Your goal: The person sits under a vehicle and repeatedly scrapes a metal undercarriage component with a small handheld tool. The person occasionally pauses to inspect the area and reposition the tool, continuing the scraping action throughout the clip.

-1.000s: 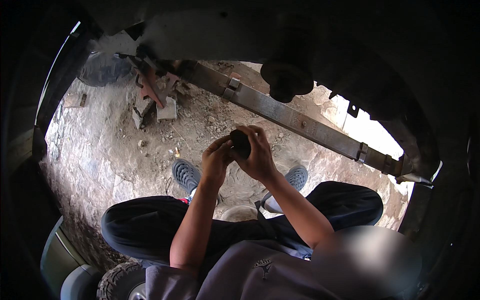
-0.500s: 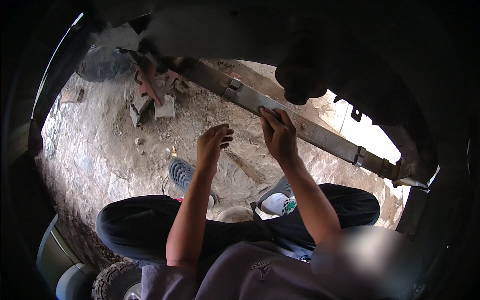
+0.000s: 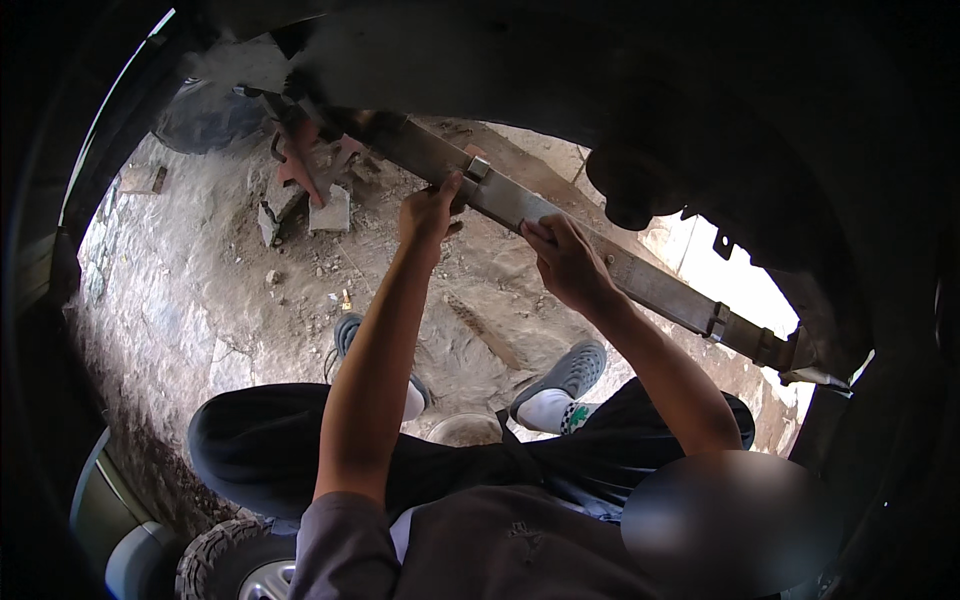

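Observation:
A dull metal leaf spring point(image 3: 655, 283) runs slantwise from upper left to lower right above the ground. A metal clip point(image 3: 478, 168) wraps round it left of the middle. My left hand point(image 3: 428, 215) is closed at the spring's near edge beside this clip, thumb up against the metal and fingers curled below. Farther right, my right hand point(image 3: 572, 262) presses its bent fingers against the same edge. Its fingertips are drawn together, and whatever may be between them is hidden.
Dark vehicle underbody point(image 3: 470, 60) hangs over the top. A reddish metal stand point(image 3: 297, 165) and a broken block point(image 3: 330, 212) are at the far left. My shoes point(image 3: 570, 375) rest on rough ground, with a wooden strip point(image 3: 482, 330) between. A tyre point(image 3: 235, 560) is at lower left.
My left hand has moved up and forward from mid-air to the spring. My right hand has shifted slightly right and its fingers have curled more. My right shoe has moved a little.

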A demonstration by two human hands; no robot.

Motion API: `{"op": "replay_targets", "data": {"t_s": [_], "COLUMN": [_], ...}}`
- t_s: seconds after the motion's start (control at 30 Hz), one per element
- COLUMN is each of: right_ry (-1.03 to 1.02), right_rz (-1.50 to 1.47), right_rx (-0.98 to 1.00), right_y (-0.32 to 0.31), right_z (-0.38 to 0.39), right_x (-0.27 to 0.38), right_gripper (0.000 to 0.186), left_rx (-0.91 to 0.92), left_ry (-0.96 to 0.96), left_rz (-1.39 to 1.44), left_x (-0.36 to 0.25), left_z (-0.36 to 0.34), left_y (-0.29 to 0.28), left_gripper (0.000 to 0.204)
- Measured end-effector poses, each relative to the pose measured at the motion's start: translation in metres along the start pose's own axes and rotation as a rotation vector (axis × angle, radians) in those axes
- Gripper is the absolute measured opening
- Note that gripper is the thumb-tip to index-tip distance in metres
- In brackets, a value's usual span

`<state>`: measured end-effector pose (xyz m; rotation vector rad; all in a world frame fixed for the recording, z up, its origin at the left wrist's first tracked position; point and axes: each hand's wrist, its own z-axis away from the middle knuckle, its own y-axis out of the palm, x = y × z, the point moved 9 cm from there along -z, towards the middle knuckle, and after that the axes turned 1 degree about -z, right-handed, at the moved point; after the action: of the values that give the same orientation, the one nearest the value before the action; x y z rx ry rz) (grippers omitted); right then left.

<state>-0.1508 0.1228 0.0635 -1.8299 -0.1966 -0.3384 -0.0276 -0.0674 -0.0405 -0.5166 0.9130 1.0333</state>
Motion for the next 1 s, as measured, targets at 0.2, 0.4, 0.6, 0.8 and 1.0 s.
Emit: {"op": "replay_targets", "data": {"t_s": [0.2, 0.4, 0.6, 0.8, 1.0], "right_ry": [-0.04, -0.045, -0.091, 0.086, -0.182], "right_rz": [-0.039, -0.018, -0.034, -0.242, -0.053], "right_rx": [0.05, 0.142, 0.08, 0.171, 0.035], "right_y": [0.007, -0.004, 0.006, 0.007, 0.006], "right_z": [-0.023, -0.002, -0.03, 0.003, -0.034], "right_x": [-0.008, -0.018, -0.009, -0.042, -0.006], "right_gripper": [0.053, 0.05, 0.046, 0.045, 0.047], "left_rx": [0.086, 0.059, 0.037, 0.047, 0.082], "left_ry": [0.046, 0.04, 0.065, 0.098, 0.09], "left_rz": [0.046, 0.014, -0.073, -0.088, -0.073], "left_x": [-0.003, -0.003, -0.003, 0.003, -0.001], "left_z": [-0.006, -0.005, -0.014, -0.019, -0.016], "left_y": [0.003, -0.005, 0.001, -0.009, 0.002], "left_gripper": [0.048, 0.052, 0.053, 0.054, 0.054]}}
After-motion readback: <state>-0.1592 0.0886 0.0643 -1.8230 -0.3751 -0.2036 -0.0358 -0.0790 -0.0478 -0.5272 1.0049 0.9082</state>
